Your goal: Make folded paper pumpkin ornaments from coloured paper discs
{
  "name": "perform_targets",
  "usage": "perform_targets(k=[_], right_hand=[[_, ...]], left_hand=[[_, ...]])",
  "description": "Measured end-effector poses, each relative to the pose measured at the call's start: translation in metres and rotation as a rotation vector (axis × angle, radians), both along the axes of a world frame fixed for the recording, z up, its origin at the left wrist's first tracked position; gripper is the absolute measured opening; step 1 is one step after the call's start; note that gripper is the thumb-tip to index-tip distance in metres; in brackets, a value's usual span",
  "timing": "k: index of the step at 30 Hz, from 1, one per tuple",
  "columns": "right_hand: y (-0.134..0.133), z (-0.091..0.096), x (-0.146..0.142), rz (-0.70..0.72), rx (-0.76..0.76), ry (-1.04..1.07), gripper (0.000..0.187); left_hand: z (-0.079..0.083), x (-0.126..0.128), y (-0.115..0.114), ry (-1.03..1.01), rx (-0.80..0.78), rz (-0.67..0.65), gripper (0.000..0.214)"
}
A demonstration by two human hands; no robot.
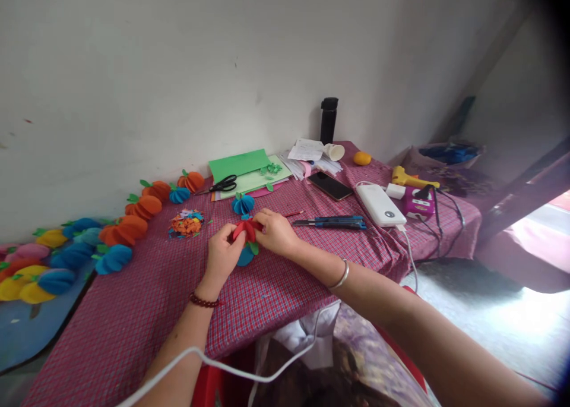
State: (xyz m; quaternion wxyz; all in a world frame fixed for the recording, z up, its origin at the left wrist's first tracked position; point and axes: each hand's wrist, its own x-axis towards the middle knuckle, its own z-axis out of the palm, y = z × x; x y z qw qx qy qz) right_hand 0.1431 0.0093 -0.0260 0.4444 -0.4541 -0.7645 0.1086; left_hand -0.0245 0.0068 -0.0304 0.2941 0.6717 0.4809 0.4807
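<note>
Between my two hands is a red folded-paper pumpkin [247,229], its layers fanned out. My left hand [225,249] pinches its left side with fingers and thumb closed. On the other side my right hand [276,233] grips its right edge, the fingers partly hiding it. A blue paper piece with a green leaf [244,256] lies just below the red one, mostly covered by my hands. Behind them a finished blue paper pumpkin [243,204] sits on the checked cloth. A blue utility knife [341,222] rests to the right of my right hand.
Orange and blue paper pumpkins [123,231] line the left side. A heap of paper scraps [186,223], black scissors [224,183] and green paper [238,166] lie behind. A phone [330,185], white power bank [380,205], yellow glue gun [412,179] and black bottle [328,122] stand rightward.
</note>
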Motion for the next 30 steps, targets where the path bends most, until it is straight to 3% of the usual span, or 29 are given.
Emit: perform_targets(k=[2, 6, 11, 13, 17, 30], right_hand=[[0.001, -0.004, -0.001, 0.038, -0.079, 0.071, 0.003], [0.005, -0.01, -0.004, 0.123, -0.159, 0.292, 0.036], [0.003, -0.003, -0.003, 0.323, -0.197, 0.467, 0.009], [0.001, 0.001, -0.001, 0.385, -0.252, 0.477, 0.016], [-0.002, 0.003, 0.001, 0.389, -0.293, 0.453, 0.037], [-0.001, 0.005, -0.005, 0.49, -0.415, 0.658, 0.052]], left_hand=[[0.001, 0.0, -0.001, -0.029, -0.036, -0.008, 0.01], [0.006, 0.002, -0.002, -0.162, -0.156, -0.035, 0.015], [0.011, 0.004, -0.003, -0.389, -0.291, -0.086, 0.023], [0.011, 0.003, -0.002, -0.433, -0.336, -0.109, 0.026], [0.012, 0.003, -0.003, -0.46, -0.384, -0.129, 0.03], [0.014, 0.0, -0.003, -0.58, -0.481, -0.195, 0.033]])
